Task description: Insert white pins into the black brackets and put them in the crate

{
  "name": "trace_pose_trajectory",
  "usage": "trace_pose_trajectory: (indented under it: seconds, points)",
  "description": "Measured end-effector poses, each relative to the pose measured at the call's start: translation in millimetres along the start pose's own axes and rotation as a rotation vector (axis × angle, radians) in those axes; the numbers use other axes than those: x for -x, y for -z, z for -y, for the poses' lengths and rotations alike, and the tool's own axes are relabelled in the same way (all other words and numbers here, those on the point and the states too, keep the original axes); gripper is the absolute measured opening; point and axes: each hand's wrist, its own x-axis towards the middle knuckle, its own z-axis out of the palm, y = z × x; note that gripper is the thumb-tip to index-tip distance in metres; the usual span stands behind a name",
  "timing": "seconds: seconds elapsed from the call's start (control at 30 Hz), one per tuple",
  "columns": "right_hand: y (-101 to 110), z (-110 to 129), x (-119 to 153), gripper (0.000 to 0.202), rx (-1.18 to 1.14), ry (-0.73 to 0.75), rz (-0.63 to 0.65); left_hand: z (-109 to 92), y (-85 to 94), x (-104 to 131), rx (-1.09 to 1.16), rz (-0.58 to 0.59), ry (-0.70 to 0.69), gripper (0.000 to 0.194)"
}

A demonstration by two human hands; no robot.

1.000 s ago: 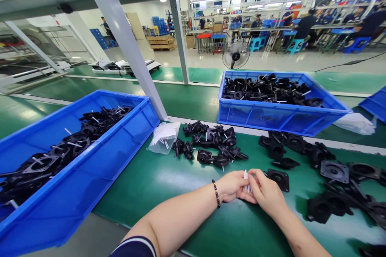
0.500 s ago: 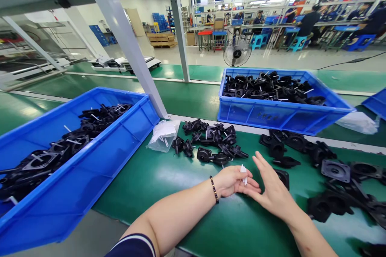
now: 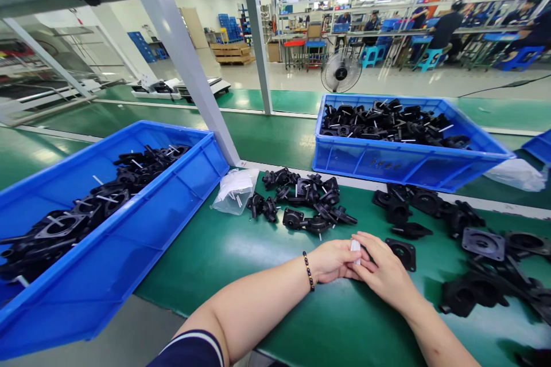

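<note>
Currently, the left hand pinches white rods above the green surface, the half-curled right hand against it, grip unclear, while many black parts in two blue bins bear rods and loose black pieces rightward show none.

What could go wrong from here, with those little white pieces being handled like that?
The left hand and right hand hold a small bundle of white pins; if the grip loosens, some might spill onto the green tabletop.

Dropped pins could perhaps roll among the loose black parts just beyond the hands.

The plastic bag lies beside those parts, so a careless nudge might shift it.
</note>
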Motion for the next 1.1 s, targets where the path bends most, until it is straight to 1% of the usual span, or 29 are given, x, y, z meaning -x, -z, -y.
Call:
trace_pose_trajectory:
  seconds: [0.1,0.17,0.27,0.33,0.4,0.5,0.57,0.67,0.77,0.87,1.1]
  points:
    - [0,5,-2,0.03,-0.036,-0.013,-0.05,0,-3.2,0,-0.051,-0.016,-0.043,0.041]
    - [0,8,-3,0.029,-0.067,-0.015,-0.079,2,-5.7,0,-0.094,-0.03,-0.108,0.045]
    - [5,11,-3,0.04,-0.13,-0.036,-0.083,3,-9.7,0,-0.215,-0.035,-0.251,0.048]
    - [11,12,-3,0.048,-0.181,-0.063,-0.065,3,-11.9,1,-0.329,-0.041,-0.318,0.049]
    - [16,13,-3,0.042,-0.25,-0.068,-0.055,3,-12.9,3,-0.422,-0.047,-0.347,0.049]
    - [21,14,-2,0.024,-0.373,-0.064,-0.085,4,-11.4,5,-0.55,-0.07,-0.381,0.042]
    - [21,16,-2,0.018,-0.44,-0.075,-0.112,6,-8.7,6,-0.682,-0.082,-0.427,0.034]
    - [22,21,-3,0.014,-0.499,-0.063,-0.136,9,-4.3,8,-0.917,-0.062,-0.561,0.023]
    - [24,26,-3,0.016,-0.524,-0.019,-0.165,8,-3.0,10,-1.091,-0.039,-0.699,0.019]
    - [25,28,-1,0.014,-0.518,-0.006,-0.188,6,-5.3,13,-1.144,-0.027,-0.775,0.019]
    - [26,31,2,0.011,-0.48,0.017,-0.191,3,-9.6,15,-1.204,-0.005,-0.861,0.018]
